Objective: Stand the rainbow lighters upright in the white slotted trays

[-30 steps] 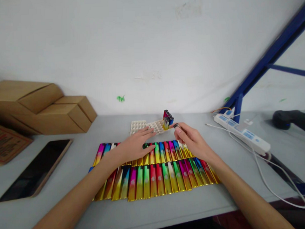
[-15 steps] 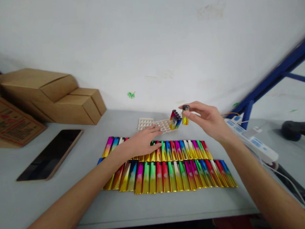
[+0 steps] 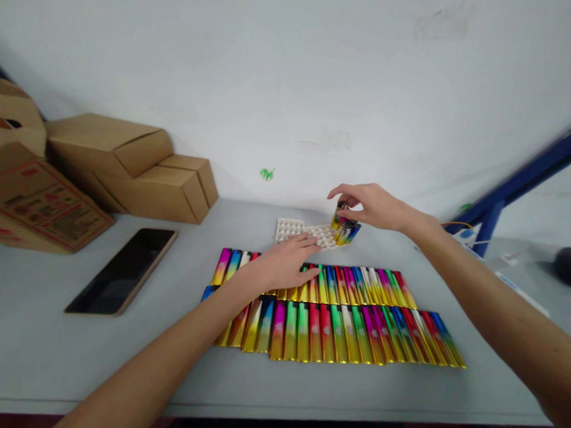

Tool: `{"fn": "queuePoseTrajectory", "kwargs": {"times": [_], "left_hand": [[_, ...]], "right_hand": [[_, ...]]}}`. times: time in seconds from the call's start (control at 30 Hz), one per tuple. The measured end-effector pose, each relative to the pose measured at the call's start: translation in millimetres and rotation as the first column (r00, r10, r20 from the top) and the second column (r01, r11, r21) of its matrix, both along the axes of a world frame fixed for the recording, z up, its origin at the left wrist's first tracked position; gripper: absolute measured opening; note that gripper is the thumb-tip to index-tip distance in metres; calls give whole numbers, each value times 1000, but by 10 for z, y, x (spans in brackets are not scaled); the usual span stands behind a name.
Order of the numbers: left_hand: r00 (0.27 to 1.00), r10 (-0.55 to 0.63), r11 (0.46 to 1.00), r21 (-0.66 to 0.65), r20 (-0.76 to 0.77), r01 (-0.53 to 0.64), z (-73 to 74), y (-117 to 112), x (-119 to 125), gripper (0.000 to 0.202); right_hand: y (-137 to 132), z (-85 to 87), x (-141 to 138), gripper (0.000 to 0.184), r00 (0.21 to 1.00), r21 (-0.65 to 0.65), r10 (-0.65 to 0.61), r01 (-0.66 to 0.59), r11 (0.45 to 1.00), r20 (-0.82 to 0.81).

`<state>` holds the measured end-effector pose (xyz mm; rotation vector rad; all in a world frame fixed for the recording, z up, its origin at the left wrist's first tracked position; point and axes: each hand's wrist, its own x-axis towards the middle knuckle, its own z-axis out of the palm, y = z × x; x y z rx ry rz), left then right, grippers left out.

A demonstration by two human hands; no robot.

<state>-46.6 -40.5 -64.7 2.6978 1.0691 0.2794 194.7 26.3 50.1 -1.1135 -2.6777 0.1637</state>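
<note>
While only a small group of standing lighters (image 3: 348,233) is gathered at the right end of the white tray (image 3: 288,226), near the centre of the frame, I judge that the work is in an early stage. Much of the tray shows bare knobs, although the left hand (image 3: 287,264) covers a part of it. This hand is flat, with fingers spread, holding nothing; its fingertips lie over the tray. The right hand (image 3: 368,206), right of the centre, is bent, with thumb and fingers closed, it seems, on one lighter (image 3: 335,217) beside the group. Most lighters lie on the desk (image 3: 197,367) in the upper row (image 3: 350,283) and the lower row (image 3: 324,334), apparently the part which is left.
</note>
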Motion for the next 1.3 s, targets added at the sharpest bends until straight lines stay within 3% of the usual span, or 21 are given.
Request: {"fn": "queuePoseTrajectory", "kwargs": {"times": [0.2,0.5,0.6,0.73,0.97,1.3], "left_hand": [[1000,-6,1000,-3,9,6,-5,3,4,61],[1000,9,1000,-11,-4,-9,23,-20,-6,61],[1000,8,1000,-5,-4,-8,36,-26,-8,60],[1000,8,1000,-8,-2,-8,37,-28,-9,60],[1000,14,1000,-15,-12,-14,55,-37,-1,60],[1000,11,1000,-24,-5,-12,70,-35,-3,60]], "right_hand": [[129,-5,2,19,981,-37,48,-42,998,187],[209,17,12,24,973,-119,42,-15,993,227],[219,-6,6,17,966,-95,18,7,995,259],[207,-55,-36,25,947,4,-50,51,999,316],[195,-113,-120,28,854,112,-129,84,990,504],[215,-94,-174,31,843,82,-118,88,993,524]]}}
